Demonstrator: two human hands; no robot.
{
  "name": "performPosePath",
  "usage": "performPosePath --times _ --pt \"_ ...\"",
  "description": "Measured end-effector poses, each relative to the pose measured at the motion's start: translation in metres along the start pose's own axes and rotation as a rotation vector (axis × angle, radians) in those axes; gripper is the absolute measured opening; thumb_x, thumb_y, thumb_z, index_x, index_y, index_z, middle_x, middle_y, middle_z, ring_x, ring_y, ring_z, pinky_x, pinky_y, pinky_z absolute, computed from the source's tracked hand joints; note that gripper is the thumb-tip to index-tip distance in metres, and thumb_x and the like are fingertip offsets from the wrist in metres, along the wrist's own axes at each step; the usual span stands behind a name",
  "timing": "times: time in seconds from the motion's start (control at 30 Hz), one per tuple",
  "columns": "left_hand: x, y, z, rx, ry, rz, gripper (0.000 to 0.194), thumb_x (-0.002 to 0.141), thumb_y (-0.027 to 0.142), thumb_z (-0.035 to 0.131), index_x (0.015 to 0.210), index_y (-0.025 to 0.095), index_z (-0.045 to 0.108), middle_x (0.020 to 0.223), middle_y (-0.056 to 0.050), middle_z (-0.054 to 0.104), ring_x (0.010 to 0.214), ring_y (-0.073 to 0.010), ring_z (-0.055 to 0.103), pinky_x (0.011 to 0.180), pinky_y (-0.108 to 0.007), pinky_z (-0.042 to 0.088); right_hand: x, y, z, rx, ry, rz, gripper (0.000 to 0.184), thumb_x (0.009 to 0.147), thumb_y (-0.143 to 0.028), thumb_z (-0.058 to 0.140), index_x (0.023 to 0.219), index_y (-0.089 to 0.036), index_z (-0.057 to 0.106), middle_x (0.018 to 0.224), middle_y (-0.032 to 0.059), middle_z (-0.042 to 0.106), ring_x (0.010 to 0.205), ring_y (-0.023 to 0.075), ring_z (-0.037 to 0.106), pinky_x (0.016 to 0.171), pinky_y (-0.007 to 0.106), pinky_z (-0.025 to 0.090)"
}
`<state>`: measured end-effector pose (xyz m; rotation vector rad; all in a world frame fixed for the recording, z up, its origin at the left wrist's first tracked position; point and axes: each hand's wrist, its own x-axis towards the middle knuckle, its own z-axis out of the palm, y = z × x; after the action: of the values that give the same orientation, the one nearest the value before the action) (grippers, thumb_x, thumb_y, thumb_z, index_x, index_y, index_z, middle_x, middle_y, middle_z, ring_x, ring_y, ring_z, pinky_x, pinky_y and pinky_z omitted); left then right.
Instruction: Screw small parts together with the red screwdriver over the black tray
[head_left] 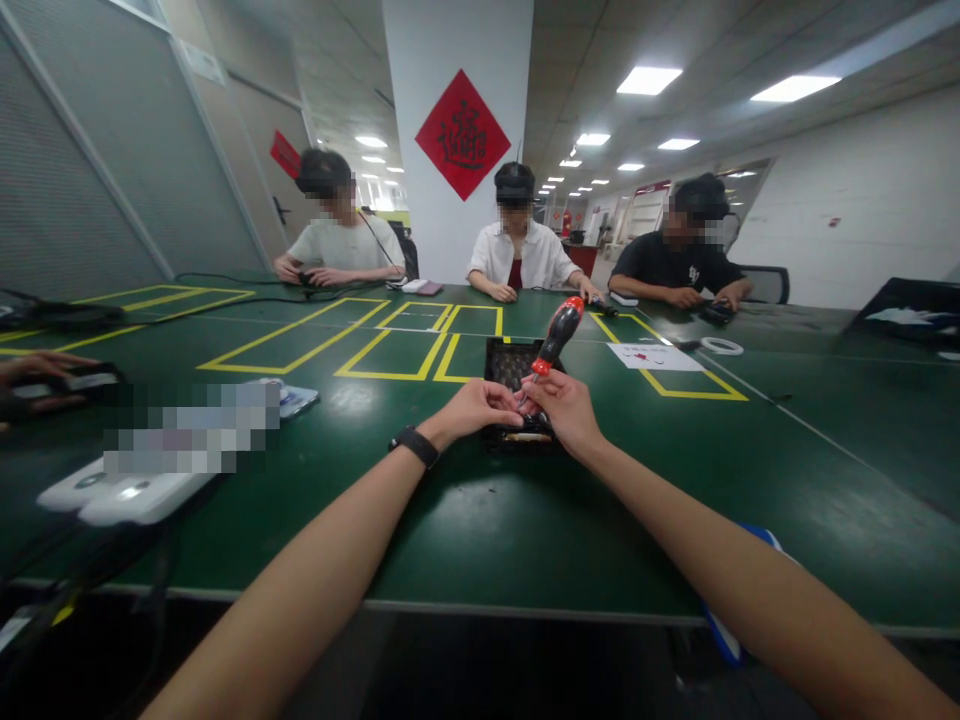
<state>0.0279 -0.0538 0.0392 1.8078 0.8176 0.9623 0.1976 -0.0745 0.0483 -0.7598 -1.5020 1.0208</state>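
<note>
A screwdriver [560,335] with a black and red handle stands tilted, handle up, over a small black open box [504,352]. My right hand [566,405] grips it low, around the shaft just under the handle. My left hand [480,408] is closed in a pinch beside the shaft's lower end, its fingertips meeting those of my right hand. Whatever lies between the left fingertips is too small to make out. Both hands are above the box and hide part of its inside. A pale strip shows at the box's near side.
White power strips [142,490] with cables lie at the left on the green table [450,540]. A paper sheet [654,357] and a white tape ring [721,346] are at the right. Three people sit across the table; another person's hand [30,375] is at the left edge.
</note>
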Motion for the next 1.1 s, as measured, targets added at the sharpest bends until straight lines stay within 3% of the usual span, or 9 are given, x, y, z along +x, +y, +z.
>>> performPosePath --times 0.3,0.5,0.63,0.83,0.97,1.1 --pt "-0.013 -0.007 0.008 -0.012 0.000 0.063 0.032 0.076 0.039 0.059 0.090 0.010 0.067 0.083 -0.007 0.069 0.075 -0.0144 0.062 0.075 -0.027 0.048 0.002 0.001 -0.002 0.052 -0.119 0.001 0.040 0.075 -0.044 0.058 0.101 -0.014 0.058 0.084 0.0042 0.063 0.060 0.0085 0.057 0.062 0.026 0.050" --pt "-0.011 -0.007 0.011 0.116 0.173 0.126 0.032 0.068 0.039 0.067 0.082 0.011 0.064 0.080 -0.005 0.066 0.070 -0.0122 0.059 0.070 -0.024 0.046 0.003 0.002 -0.003 0.053 -0.063 -0.057 0.030 0.074 -0.039 0.061 0.093 -0.017 0.056 0.082 0.0017 0.061 0.070 0.0087 0.057 0.067 0.023 0.048" --pt "-0.009 -0.010 0.007 0.109 0.105 0.124 0.032 0.070 0.040 0.066 0.082 0.010 0.064 0.074 -0.004 0.064 0.065 -0.0118 0.056 0.066 -0.024 0.045 0.003 0.005 -0.002 0.092 -0.112 -0.070 0.028 0.074 -0.037 0.063 0.092 -0.018 0.053 0.081 0.0010 0.061 0.075 0.0110 0.059 0.064 0.022 0.049" --pt "-0.009 -0.008 0.006 0.118 0.026 0.207 0.033 0.078 0.037 0.057 0.095 0.011 0.067 0.094 -0.006 0.067 0.091 -0.0195 0.058 0.083 -0.031 0.043 0.004 0.008 -0.003 0.159 -0.182 -0.066 0.031 0.078 -0.037 0.058 0.102 -0.017 0.055 0.089 0.0054 0.065 0.077 0.0132 0.062 0.067 0.026 0.051" --pt "-0.010 -0.008 0.007 0.106 0.021 0.182 0.033 0.078 0.038 0.057 0.095 0.011 0.067 0.091 -0.007 0.068 0.083 -0.0172 0.060 0.079 -0.029 0.044 0.003 0.007 -0.005 0.150 -0.160 -0.055 0.033 0.074 -0.032 0.064 0.103 -0.016 0.060 0.085 0.0036 0.065 0.074 0.0118 0.061 0.069 0.027 0.052" --pt "-0.010 -0.009 0.007 0.047 0.095 0.128 0.034 0.072 0.039 0.063 0.090 0.010 0.065 0.082 -0.007 0.067 0.068 -0.0123 0.058 0.067 -0.025 0.045 0.003 0.008 -0.005 0.192 -0.086 -0.041 0.030 0.072 -0.030 0.065 0.098 -0.015 0.061 0.085 0.0043 0.067 0.076 0.0129 0.063 0.069 0.026 0.052"
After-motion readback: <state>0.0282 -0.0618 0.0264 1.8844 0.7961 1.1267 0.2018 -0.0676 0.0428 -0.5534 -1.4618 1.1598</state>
